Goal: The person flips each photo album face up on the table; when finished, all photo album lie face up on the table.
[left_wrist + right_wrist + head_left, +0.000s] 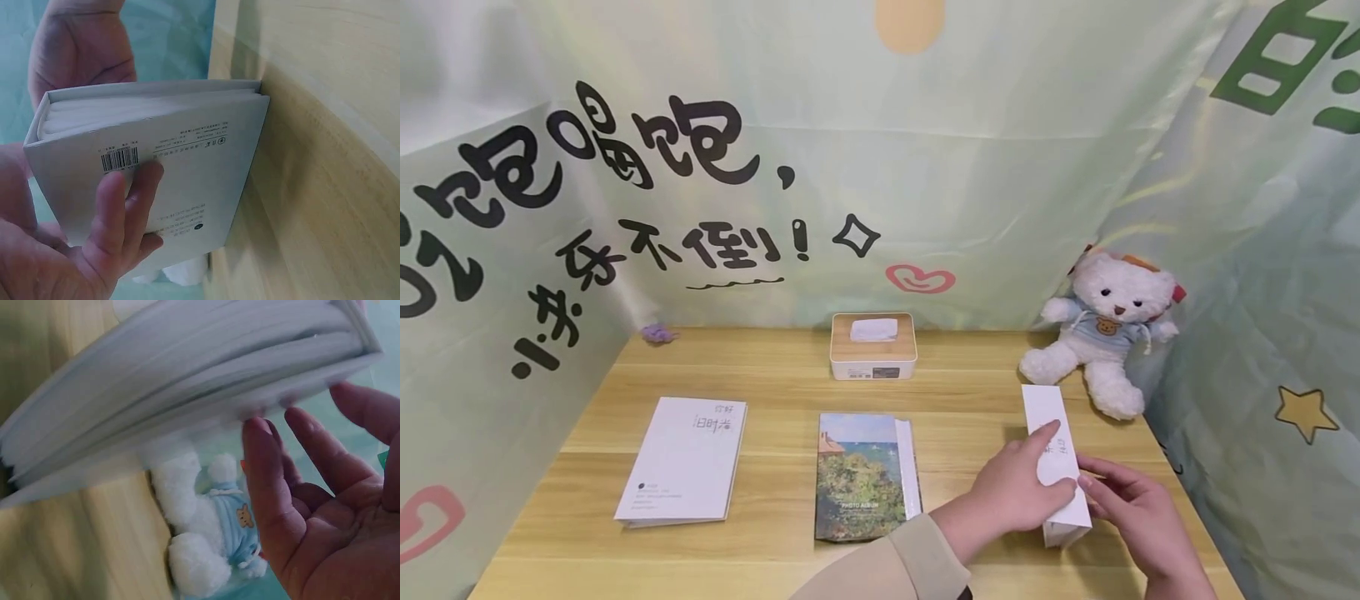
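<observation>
A thick white hardcover book (1051, 454) stands upright at the right of the table, spine upward. My left hand (1022, 492) grips it from the left, a finger and the thumb on the spine. In the left wrist view, several of its fingers (111, 209) lie against the back cover, which carries a barcode. On the other side is my right hand (1138, 508), its thumb by the spine. The right wrist view shows its fingertips (255, 428) touching the opposite cover. The page edges (206, 375) face that camera.
A picture-covered photo album (859, 479) lies mid-table, left of it another white book (683, 462). A tissue box (874, 367) and a small purple item (658, 333) stand at the back. Behind the upright book sits a white teddy bear (1108, 329). Printed fabric walls (1000, 208) enclose the table.
</observation>
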A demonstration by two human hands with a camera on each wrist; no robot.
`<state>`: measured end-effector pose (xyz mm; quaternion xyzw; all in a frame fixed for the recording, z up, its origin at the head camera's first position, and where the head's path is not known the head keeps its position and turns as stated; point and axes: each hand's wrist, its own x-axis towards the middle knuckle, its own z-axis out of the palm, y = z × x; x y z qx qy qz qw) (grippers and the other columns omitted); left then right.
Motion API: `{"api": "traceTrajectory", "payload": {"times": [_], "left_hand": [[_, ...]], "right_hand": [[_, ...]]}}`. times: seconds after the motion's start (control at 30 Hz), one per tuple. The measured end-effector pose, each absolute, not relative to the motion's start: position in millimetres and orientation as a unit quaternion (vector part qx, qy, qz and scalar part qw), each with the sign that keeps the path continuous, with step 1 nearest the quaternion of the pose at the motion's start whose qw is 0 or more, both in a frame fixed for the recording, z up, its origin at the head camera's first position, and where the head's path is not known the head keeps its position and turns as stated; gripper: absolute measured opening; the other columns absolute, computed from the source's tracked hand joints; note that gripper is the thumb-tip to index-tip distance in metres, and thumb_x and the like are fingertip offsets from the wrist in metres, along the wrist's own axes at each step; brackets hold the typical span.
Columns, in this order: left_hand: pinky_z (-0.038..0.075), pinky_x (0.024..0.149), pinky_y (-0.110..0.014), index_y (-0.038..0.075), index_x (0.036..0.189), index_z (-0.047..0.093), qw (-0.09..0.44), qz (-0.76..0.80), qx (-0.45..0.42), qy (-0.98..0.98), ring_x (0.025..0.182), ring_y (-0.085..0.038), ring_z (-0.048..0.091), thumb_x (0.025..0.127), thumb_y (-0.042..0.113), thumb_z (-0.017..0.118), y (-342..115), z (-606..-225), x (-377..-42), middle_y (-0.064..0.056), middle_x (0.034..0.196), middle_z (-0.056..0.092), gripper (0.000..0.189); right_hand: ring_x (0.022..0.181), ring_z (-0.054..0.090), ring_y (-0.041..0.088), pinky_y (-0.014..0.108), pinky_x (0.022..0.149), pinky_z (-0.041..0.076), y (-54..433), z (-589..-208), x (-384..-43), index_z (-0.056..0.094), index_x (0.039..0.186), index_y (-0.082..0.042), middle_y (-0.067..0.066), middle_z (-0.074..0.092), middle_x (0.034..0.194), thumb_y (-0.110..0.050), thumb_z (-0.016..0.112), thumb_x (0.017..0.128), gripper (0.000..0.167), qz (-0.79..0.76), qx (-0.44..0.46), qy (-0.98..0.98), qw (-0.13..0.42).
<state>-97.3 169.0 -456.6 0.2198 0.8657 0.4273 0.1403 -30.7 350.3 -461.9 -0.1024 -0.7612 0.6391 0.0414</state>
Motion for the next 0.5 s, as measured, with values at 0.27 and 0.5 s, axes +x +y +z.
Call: {"api": "traceTrajectory", "payload": {"times": [0.27,0.5], "left_hand": [[0.052,0.074,-0.029,0.045,0.153,0.048,0.106,0.402,0.17,0.894,0.093,-0.012,0.066,0.088,0.061,0.074,170.1,-451.8,-95.6,0.003,0.121,0.071,0.072],[0.053,0.077,-0.032,0.044,0.151,0.05,0.107,0.42,0.146,0.889,0.093,-0.014,0.065,0.083,0.063,0.08,170.8,-452.3,-95.6,0.004,0.12,0.07,0.076]], "right_hand": [[0.099,0.069,0.001,0.026,0.077,0.061,365.8,-479.1,-23.9,0.075,0.129,-0.01,-0.023,0.071,0.114,-0.003,0.055,0.109,0.029,0.604,-0.059,-0.794,-0.037],[0.103,0.063,-0.003,0.032,0.081,0.059,376.5,-493.5,-24.8,0.037,0.148,0.024,-0.024,0.063,0.124,-0.014,0.046,0.114,0.052,0.584,-0.055,-0.797,-0.142]]}}
